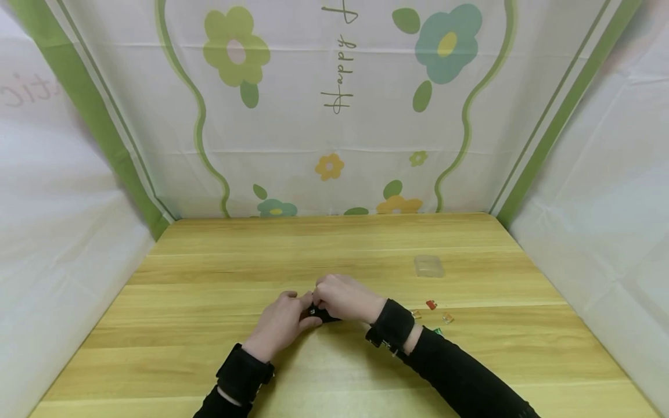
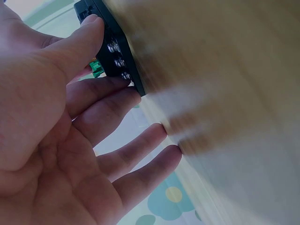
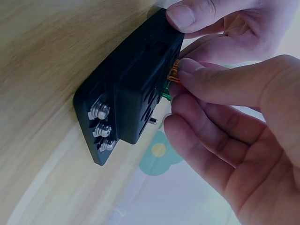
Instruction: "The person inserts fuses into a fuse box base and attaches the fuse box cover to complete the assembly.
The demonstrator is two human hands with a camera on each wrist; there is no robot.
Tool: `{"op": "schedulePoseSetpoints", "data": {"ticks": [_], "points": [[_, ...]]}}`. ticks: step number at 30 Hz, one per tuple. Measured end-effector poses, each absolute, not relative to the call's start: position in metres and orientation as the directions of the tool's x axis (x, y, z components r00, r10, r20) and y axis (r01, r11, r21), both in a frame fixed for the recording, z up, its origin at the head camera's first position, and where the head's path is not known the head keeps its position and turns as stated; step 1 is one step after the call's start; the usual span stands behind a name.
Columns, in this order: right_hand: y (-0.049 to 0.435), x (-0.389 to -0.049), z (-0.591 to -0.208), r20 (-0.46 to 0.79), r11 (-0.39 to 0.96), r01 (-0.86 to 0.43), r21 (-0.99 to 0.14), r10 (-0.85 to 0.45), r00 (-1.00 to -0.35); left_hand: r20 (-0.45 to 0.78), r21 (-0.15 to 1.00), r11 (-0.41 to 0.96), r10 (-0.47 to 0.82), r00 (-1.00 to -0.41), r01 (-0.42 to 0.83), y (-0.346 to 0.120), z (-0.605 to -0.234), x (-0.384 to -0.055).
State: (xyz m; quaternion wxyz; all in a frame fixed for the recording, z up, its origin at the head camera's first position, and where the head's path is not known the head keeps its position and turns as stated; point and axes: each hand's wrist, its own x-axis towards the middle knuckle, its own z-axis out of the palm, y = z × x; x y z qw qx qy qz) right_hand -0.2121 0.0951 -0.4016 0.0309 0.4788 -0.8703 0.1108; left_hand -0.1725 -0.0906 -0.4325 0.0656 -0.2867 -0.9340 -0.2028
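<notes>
Steadying the black block [image 3: 140, 79] on the wooden table [image 1: 183, 342]: left hand [image 1: 281, 323], gripping its edges. Right hand [image 1: 346, 297]: pinching an orange piece [image 3: 174, 71] at the block's face, insertion apparently under way. Green piece [image 3: 166, 90], alongside: seemingly seated. Outstanding, by appearances: loose green piece [image 1: 438, 331], two loose orange pieces [image 1: 448, 318], loose red piece [image 1: 431, 305], all to the block's right. Farthest: clear cover [image 1: 428, 266], apparently unfitted.

- Black block [image 1: 326, 316]: partly hidden by the right hand [image 1: 347, 298] in the head view
- Orange piece [image 3: 173, 72]: partly covered by the right hand
- Green piece [image 1: 438, 331]: partly behind the right sleeve [image 1: 460, 371]
- Tabletop [image 2: 225, 70]: grain blurred, left wrist view
- Backdrop lettering [image 1: 338, 96]: cut off at top
</notes>
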Motion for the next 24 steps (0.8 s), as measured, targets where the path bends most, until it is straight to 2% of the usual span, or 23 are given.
{"op": "schedulePoseSetpoints", "data": {"ticks": [24], "points": [[0.0925, -0.2133, -0.4005, 0.162, 0.502, -0.845, -0.181, -0.833, -0.529, 0.243, 0.353, 0.744, 0.513, -0.823, 0.567, -0.0900, -0.4323, -0.1731]]}}
